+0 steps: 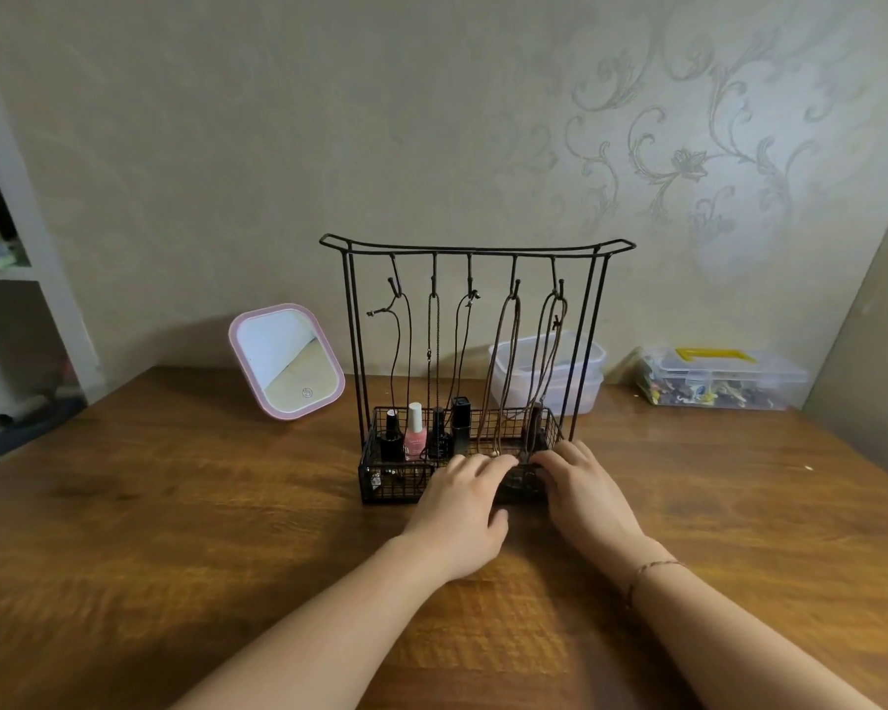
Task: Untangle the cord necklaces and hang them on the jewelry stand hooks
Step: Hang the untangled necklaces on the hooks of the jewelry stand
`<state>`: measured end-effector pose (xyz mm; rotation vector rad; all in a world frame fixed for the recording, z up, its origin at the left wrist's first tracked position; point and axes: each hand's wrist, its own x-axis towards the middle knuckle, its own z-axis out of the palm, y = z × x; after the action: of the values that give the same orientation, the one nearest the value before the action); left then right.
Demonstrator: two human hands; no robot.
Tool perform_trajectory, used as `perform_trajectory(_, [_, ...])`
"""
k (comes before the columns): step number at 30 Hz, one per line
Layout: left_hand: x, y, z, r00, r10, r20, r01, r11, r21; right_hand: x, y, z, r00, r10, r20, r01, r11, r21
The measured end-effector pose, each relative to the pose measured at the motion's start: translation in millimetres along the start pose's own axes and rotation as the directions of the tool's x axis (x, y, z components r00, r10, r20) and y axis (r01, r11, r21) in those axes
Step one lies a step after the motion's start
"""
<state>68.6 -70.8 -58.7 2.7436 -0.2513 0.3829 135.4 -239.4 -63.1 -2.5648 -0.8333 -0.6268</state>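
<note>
A black wire jewelry stand [478, 248] stands on the wooden table against the wall. One cord necklace hangs from each of its several hooks: black cords [400, 345] on the left ones, brown cords [507, 351] on the right two. Their lower ends drop into the stand's mesh basket [380, 484]. My left hand [462, 515] lies over the basket's front rim, fingers stretched out and thumb apart. My right hand [585, 499] reaches over the rim beside it with fingers curled down by the brown cords' ends. Its fingertips are hidden inside the basket.
Nail polish bottles [415, 433] stand in the basket's left half. A pink-framed mirror [285, 361] leans at the left of the stand. Two stacked clear tubs [583, 374] sit behind it, and a clear box with a yellow handle [718, 376] at the right. A shelf unit [16, 299] stands far left.
</note>
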Motion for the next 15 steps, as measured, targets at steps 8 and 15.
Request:
perform_trajectory(8, [-9,-6,0,0.999,0.030,-0.019,-0.029,0.998,0.055,-4,-10,4,0.999,0.037,-0.016,-0.038,0.999,-0.021])
perform_trajectory(15, [-17,-9,-3,0.975,0.118,-0.189,-0.117,0.993,0.013,-8,-13,5,0.999,0.018,-0.049,-0.018,1.000,-0.003])
